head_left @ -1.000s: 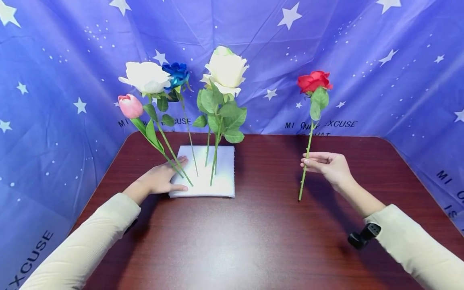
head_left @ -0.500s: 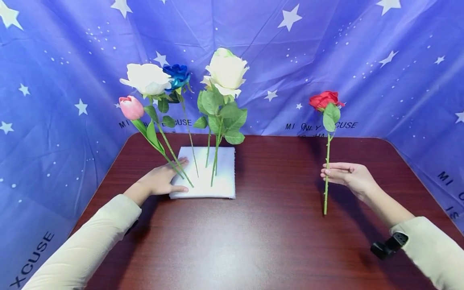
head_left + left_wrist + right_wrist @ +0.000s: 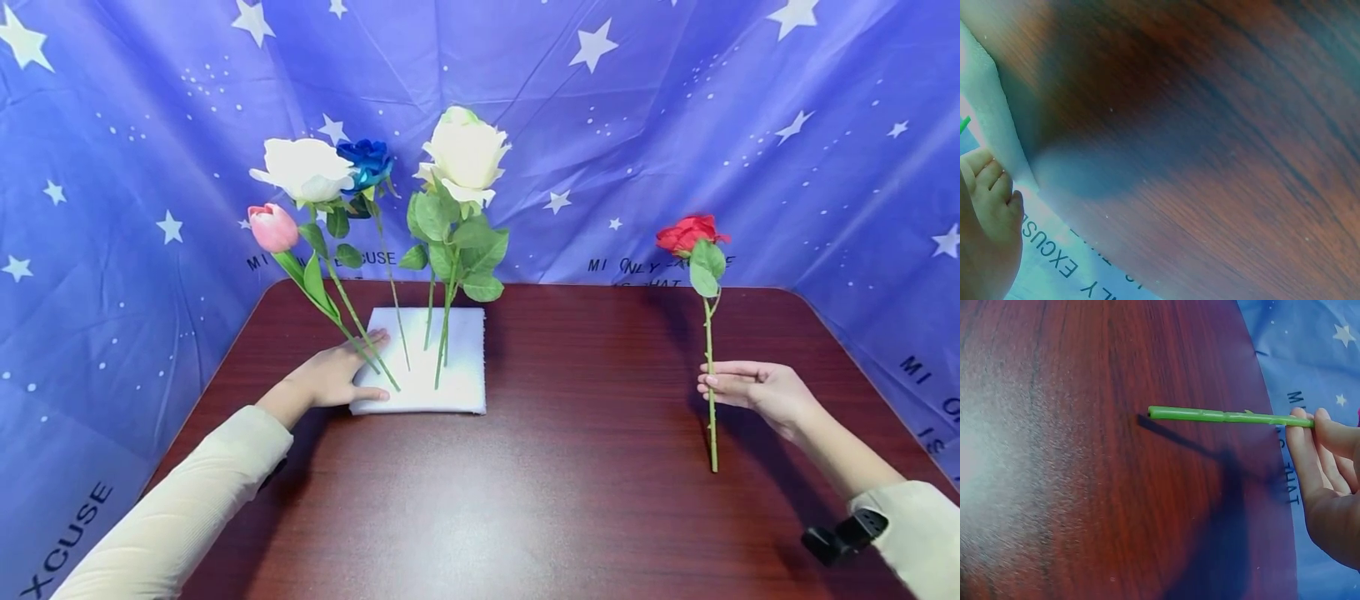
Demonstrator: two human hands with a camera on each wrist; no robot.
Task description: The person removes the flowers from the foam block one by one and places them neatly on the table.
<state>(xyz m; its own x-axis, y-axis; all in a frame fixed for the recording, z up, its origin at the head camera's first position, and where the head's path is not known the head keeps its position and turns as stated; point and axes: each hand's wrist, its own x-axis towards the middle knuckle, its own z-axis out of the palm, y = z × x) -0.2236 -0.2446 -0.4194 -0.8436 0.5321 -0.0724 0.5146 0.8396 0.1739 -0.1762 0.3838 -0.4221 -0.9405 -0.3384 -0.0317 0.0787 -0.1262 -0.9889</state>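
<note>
My right hand (image 3: 776, 398) pinches the stem of a red rose (image 3: 692, 237) between thumb and fingers. The rose stands upright with its bloom on top, over the right part of the table. In the right wrist view the green stem's (image 3: 1204, 415) lower end points away from the hand, its shadow on the wood. On the left, my left hand (image 3: 324, 377) rests on the left edge of a white foam block (image 3: 467, 350), thumb and fingers spread. Stuck in the foam stand a pink tulip (image 3: 273, 228), a white flower (image 3: 303, 169), a blue rose (image 3: 367, 164) and a cream rose (image 3: 467, 157).
The dark red wooden table (image 3: 585, 467) has a bright glare at its front middle. A blue star-printed cloth (image 3: 540, 75) hangs behind and at both sides. A black device (image 3: 843, 537) sits at the right wrist.
My right hand has moved right and toward the front of the table with the red rose. The left hand stays on the foam block. The whole head view has shifted slightly.
</note>
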